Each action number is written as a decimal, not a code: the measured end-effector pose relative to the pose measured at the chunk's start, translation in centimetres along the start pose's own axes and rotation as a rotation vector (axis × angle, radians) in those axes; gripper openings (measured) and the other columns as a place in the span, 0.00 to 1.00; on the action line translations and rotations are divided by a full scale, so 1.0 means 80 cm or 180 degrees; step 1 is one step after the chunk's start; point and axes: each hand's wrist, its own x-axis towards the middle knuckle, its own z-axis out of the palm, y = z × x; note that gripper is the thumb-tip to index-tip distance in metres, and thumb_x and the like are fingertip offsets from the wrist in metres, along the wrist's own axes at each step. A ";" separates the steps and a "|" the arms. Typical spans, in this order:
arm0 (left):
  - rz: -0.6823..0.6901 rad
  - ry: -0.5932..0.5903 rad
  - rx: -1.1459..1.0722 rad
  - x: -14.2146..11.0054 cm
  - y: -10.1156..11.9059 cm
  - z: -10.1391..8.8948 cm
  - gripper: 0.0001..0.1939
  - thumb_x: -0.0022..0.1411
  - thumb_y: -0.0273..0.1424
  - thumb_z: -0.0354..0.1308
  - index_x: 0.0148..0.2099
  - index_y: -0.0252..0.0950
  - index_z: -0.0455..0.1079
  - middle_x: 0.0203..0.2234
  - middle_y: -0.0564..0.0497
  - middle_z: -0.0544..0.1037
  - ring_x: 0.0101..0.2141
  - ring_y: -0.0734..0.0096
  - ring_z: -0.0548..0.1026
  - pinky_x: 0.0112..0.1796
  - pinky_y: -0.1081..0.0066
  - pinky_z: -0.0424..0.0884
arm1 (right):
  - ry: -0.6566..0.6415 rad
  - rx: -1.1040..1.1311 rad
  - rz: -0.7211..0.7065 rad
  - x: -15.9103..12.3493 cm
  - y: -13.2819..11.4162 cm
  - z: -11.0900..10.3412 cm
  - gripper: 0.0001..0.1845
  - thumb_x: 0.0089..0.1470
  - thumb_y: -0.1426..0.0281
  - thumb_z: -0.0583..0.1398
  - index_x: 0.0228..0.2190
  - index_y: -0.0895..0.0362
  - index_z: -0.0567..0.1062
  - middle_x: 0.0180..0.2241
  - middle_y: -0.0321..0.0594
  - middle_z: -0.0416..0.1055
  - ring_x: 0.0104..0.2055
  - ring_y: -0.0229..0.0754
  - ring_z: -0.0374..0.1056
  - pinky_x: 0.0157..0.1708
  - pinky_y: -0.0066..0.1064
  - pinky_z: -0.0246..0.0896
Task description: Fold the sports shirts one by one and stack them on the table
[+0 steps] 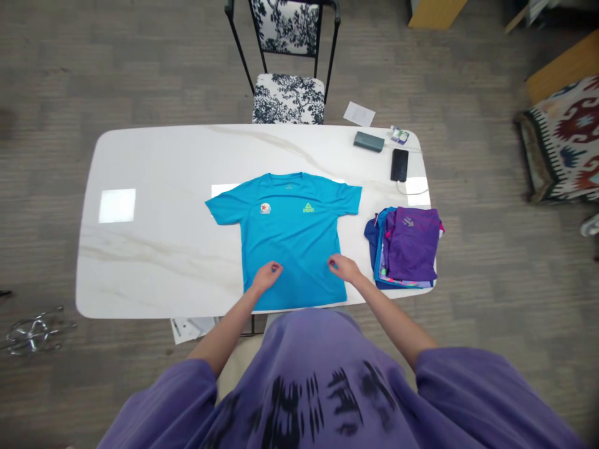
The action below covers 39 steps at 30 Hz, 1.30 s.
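Observation:
A blue short-sleeved T-shirt [290, 243] lies spread flat, front up, on the white table, its collar away from me and its hem along the near edge. It has a small round badge on one side of the chest and a green logo on the other. Over the lower left part of the shirt is my left hand [268, 275], fingers curled in toward the thumb. My right hand [345, 268] is curled the same way at the shirt's lower right side. I see no cloth pinched up in either hand; whether they touch the shirt is unclear.
A stack of folded clothes, a purple garment [414, 243] on top, sits at the table's right end. Behind it are a black phone [399, 165] with a cable, a grey case [369, 141] and a small packet [399, 135]. A patterned chair [289, 98] stands beyond the white table [159, 262].

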 end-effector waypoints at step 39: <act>0.0125 0.1069 0.0779 0.315 -0.256 -0.468 0.17 0.60 0.39 0.67 0.49 0.38 0.77 0.44 0.48 0.80 0.44 0.59 0.73 0.52 0.58 0.70 | -0.0577 0.0074 0.1454 0.111 -0.533 0.303 0.21 0.68 0.78 0.50 0.56 0.62 0.76 0.54 0.61 0.78 0.53 0.56 0.79 0.50 0.42 0.74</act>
